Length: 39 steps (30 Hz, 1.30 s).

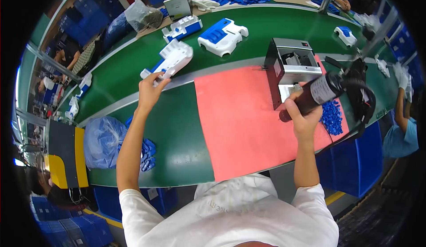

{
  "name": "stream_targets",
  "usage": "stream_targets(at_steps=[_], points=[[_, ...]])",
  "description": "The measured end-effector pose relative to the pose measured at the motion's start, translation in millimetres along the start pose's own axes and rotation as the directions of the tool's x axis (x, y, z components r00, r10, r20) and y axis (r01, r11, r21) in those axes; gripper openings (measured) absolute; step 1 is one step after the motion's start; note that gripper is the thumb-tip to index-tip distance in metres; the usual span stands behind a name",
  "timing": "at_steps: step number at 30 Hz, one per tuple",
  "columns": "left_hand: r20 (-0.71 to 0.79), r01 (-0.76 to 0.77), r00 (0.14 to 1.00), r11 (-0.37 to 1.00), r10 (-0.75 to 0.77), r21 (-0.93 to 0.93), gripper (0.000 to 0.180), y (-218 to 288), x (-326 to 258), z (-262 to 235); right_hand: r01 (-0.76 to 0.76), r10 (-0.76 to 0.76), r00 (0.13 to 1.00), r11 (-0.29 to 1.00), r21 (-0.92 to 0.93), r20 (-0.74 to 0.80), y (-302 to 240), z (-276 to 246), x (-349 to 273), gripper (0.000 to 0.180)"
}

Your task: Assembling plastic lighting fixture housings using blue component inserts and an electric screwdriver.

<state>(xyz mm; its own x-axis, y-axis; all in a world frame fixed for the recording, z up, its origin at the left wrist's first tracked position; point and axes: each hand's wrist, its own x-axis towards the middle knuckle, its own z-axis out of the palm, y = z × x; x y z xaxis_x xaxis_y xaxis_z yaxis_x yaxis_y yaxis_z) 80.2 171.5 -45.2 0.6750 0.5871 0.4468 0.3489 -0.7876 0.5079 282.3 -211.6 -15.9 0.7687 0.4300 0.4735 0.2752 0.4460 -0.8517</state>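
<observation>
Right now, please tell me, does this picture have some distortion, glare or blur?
In the head view, the corners are black and the green conveyor bows into an arc; in the head view, pale glare marks the green tabletop; in the head view, the left hand and right hand look fairly clear, while small background details are hard to make out.

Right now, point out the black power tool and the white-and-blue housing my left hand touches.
Black power tool (pixel 322 90), head view: on its labelled barrel.
White-and-blue housing (pixel 176 58), head view: on its white shell.
</observation>
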Motion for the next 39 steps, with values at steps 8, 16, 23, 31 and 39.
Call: stream_targets(at_steps=[8, 16, 23, 31, 39], points=[[-0.004, -0.212, 0.975, 0.939, 0.222, 0.270, 0.036, -123, 13, -5, -0.053, 0.054, 0.999, 0.996, -0.068, 0.007, 23, -19, 1, 0.046], [-0.071, -0.341, 0.917, 0.862, 0.394, 0.374, 0.058, -32, 53, 9, 0.011, -0.028, 0.999, 0.915, -0.403, -0.037, 30, -54, -11, 0.055], [0.021, -0.321, 0.945, 0.911, 0.327, 0.260, 0.075, 68, 158, 150, 0.041, -0.163, 0.954, 0.903, -0.428, -0.252, 37, -73, -18, 0.051], [0.399, 0.068, 0.857, 0.840, -0.325, 0.539, 0.132, 5, 267, 212, -0.200, 0.009, 0.975, 0.473, -0.858, -0.222, 21, -139, -48, 0.039], [0.267, -0.188, 0.937, 0.968, 0.227, -0.164, 0.073, 79, 228, 127, -0.219, 0.144, 0.974, 0.393, -0.893, -0.176, 22, -141, -36, 0.024]])
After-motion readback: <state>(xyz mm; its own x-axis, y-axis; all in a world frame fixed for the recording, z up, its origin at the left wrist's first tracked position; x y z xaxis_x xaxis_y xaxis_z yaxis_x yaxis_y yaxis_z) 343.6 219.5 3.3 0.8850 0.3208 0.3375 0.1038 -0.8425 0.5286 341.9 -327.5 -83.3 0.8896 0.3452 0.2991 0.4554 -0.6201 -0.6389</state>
